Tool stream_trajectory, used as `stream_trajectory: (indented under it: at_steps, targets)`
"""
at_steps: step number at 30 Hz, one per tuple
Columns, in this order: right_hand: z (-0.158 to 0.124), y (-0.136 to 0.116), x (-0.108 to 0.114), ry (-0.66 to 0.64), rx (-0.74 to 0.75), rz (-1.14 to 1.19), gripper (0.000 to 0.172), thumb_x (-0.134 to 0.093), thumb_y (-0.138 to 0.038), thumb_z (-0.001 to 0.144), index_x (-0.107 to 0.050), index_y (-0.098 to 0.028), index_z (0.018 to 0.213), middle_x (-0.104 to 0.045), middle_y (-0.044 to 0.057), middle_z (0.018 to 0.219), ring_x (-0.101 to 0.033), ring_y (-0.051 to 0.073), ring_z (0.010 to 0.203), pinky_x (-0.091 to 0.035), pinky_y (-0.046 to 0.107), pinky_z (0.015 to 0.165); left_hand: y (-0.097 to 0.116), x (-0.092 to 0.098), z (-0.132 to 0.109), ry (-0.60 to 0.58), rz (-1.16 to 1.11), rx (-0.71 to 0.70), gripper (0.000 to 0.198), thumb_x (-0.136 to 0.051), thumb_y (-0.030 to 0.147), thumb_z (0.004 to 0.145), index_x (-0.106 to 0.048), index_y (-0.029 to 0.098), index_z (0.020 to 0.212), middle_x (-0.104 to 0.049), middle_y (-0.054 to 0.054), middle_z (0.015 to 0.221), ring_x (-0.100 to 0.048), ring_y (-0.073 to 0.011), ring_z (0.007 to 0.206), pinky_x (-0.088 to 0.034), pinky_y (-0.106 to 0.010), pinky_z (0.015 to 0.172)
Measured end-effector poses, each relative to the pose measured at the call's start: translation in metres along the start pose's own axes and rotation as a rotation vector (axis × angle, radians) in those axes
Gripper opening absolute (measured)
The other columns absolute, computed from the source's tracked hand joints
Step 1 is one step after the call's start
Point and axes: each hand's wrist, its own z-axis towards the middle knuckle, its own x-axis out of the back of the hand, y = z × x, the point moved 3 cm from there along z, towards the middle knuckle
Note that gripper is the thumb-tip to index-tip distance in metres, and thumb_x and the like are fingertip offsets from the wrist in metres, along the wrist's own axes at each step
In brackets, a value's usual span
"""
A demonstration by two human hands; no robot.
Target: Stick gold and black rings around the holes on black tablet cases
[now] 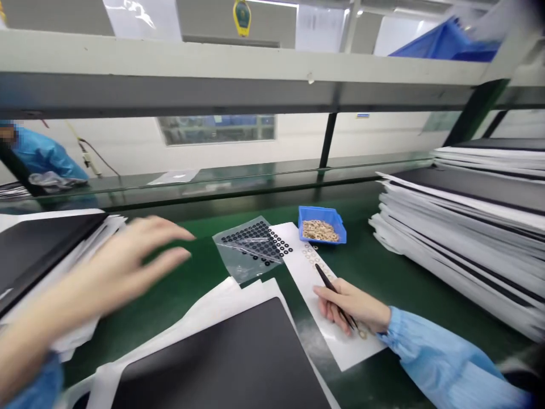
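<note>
My left hand (140, 258) hovers over the green tabletop at the left, thumb and fingers apart, holding nothing; it is slightly blurred. A pair of black tweezers (326, 278) rests in my right hand (349, 301), above a white paper strip (298, 267). Small tan rings (317, 258) lie on that strip. Left of its far end is a clear plastic bag (238, 270) with rows of black rings (255, 236). A blue tray (323, 215) behind the strip holds many tan washers (319, 230). Nearest me, a flat black panel (225, 363) lies on white sheets (213, 307).
Tall stacks of black panels and white sheets (451, 244) stand at the right. Another stack (46, 244) is at the left. A shelf (255, 62) spans overhead, bearing a blue bin (443, 42). A person in a blue sleeve (51, 156) is at far left.
</note>
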Motion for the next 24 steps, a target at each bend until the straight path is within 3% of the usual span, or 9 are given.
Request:
stream_trajectory:
  at_steps: [2,5,8,12,15,18,24]
  targets:
    - [-0.005,-0.002,0.011,0.005,0.002,0.005,0.056,-0.066,-0.061,0.066,-0.059,-0.009,0.046,-0.055,0.003,0.037,-0.045,0.006,0.024,-0.031,0.015,0.025,0.052,-0.052,0.016,-0.255,-0.090,-0.246,0.030,-0.046,0.044,0.091,-0.062,0.027,0.109,-0.055,-0.002,0.116,-0.052,-0.0197,0.107,-0.040,-0.030,0.095]
    - [-0.008,-0.016,0.032,0.133,0.077,0.045,0.057,-0.063,-0.061,0.071,-0.061,-0.008,0.049,-0.056,0.003,0.039,-0.052,0.007,0.030,-0.038,0.013,0.030,0.105,-0.107,0.027,-0.454,-0.165,-0.419,0.026,-0.044,0.031,0.093,-0.059,0.022,0.113,-0.053,-0.007,0.120,-0.050,-0.0197,0.111,-0.043,-0.030,0.094]
    - [-0.003,-0.031,0.050,0.298,0.166,0.100,0.059,-0.050,-0.061,0.081,-0.059,-0.011,0.052,-0.053,0.000,0.039,-0.050,0.005,0.029,-0.036,0.012,0.029,0.134,-0.143,0.043,-0.505,-0.171,-0.546,0.029,-0.045,0.032,0.094,-0.057,0.017,0.116,-0.053,-0.010,0.125,-0.046,-0.0218,0.118,-0.040,-0.033,0.099]
    - [0.012,-0.035,0.059,0.409,0.224,0.180,0.057,-0.039,-0.058,0.089,-0.053,-0.014,0.055,-0.052,0.000,0.039,-0.051,0.009,0.029,-0.040,0.016,0.028,0.151,-0.180,0.066,-0.497,-0.156,-0.605,0.041,-0.047,0.038,0.093,-0.052,0.013,0.125,-0.044,-0.016,0.137,-0.034,-0.0308,0.130,-0.029,-0.045,0.107]
    - [0.019,-0.030,0.062,0.474,0.284,0.208,0.040,-0.053,-0.047,0.087,-0.054,-0.014,0.063,-0.060,0.003,0.048,-0.064,0.014,0.045,-0.055,0.021,0.045,0.153,-0.198,0.068,-0.530,-0.153,-0.606,0.045,-0.046,0.042,0.093,-0.053,0.013,0.126,-0.046,-0.018,0.135,-0.039,-0.0353,0.126,-0.034,-0.050,0.102]
    - [0.023,-0.022,0.063,0.498,0.317,0.194,0.027,-0.069,-0.036,0.078,-0.055,-0.013,0.071,-0.066,0.005,0.059,-0.070,0.017,0.058,-0.060,0.024,0.057,0.154,-0.200,0.061,-0.543,-0.167,-0.597,0.039,-0.047,0.039,0.093,-0.056,0.017,0.124,-0.052,-0.016,0.128,-0.047,-0.0339,0.114,-0.039,-0.051,0.095]
    - [0.048,-0.017,0.065,0.555,0.361,0.121,0.024,-0.067,-0.035,0.079,-0.054,-0.015,0.080,-0.066,0.002,0.058,-0.071,0.021,0.057,-0.062,0.030,0.054,0.164,-0.192,0.056,-0.567,-0.195,-0.581,0.031,-0.049,0.035,0.091,-0.062,0.023,0.116,-0.055,-0.011,0.113,-0.049,-0.0290,0.100,-0.043,-0.047,0.088]
